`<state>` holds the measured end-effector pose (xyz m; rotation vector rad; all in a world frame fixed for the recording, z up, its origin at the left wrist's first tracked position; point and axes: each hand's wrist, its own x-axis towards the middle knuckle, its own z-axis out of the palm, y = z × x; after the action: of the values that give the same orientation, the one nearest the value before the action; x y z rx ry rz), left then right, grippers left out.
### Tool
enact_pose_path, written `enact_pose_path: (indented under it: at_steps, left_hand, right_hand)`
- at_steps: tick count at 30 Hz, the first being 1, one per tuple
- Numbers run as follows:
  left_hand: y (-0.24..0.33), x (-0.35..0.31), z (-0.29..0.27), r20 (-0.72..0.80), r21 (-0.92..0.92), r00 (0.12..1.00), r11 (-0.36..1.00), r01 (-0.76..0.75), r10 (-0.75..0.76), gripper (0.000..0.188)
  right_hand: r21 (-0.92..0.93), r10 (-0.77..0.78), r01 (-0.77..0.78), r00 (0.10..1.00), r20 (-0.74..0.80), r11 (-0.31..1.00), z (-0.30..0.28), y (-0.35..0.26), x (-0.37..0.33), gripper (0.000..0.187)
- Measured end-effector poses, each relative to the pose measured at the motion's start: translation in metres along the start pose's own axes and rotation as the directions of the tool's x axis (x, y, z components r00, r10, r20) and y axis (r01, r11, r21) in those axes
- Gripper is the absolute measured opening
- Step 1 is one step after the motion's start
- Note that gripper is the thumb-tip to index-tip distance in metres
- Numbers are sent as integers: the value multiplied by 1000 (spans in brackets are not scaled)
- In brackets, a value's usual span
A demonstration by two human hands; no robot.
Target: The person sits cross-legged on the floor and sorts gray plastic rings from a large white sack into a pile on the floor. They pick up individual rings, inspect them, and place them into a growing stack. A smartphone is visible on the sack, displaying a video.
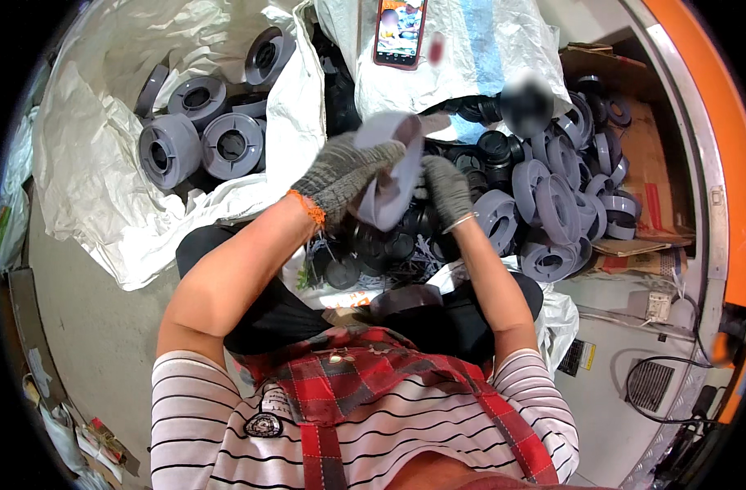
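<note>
Two gloved hands, one held ring: I see the left hand (340,173) grasping a single grey ring (400,189), raised over a heap of black parts (497,149) in front of the lap. The right hand (448,189) is curled just beside the ring's right edge; I cannot tell whether it touches the ring or holds anything. I count two white sacks. The left sack (87,139) stands open and contains at least six grey hubbed pieces (187,147), some overlapping; the striped sack (512,37) bears one phone (400,37) with a lit screen. One cardboard box (654,163) lies open at right; more than ten loose grey rings (557,208) are piled in and against it, too overlapped for me to count exactly. The black parts likewise defy an exact count.
</note>
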<state>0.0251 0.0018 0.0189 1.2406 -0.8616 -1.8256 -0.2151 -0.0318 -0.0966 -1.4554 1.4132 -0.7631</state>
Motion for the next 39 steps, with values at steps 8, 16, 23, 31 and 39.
enact_pose_path:
  at_steps: [8, 16, 23, 31, 39]
  left_hand:
    - [3, 5, -7, -94, 596, 939, 774, -213, 330, 54]
    - [10, -5, 2, -102, 525, 966, 837, -152, 239, 67]
    - [-13, 9, -1, -122, 560, 942, 805, -194, 312, 65]
    - [-26, 6, 4, 146, -333, 987, 943, -11, 63, 43]
    - [-22, 4, 9, 174, 335, 983, 936, -108, 51, 41]
  right_hand:
    - [-587, -122, 432, 862, 492, 684, 56, 5, -18, 53]
    - [-829, -32, 252, 961, 273, 499, 29, 14, -12, 30]
    - [-739, -400, 335, 911, 97, 585, -17, -43, -41, 20]
    - [-387, -533, 536, 837, 126, 750, -2, -89, -63, 22]
    - [-515, -352, 360, 929, 119, 778, -4, -109, -65, 73]
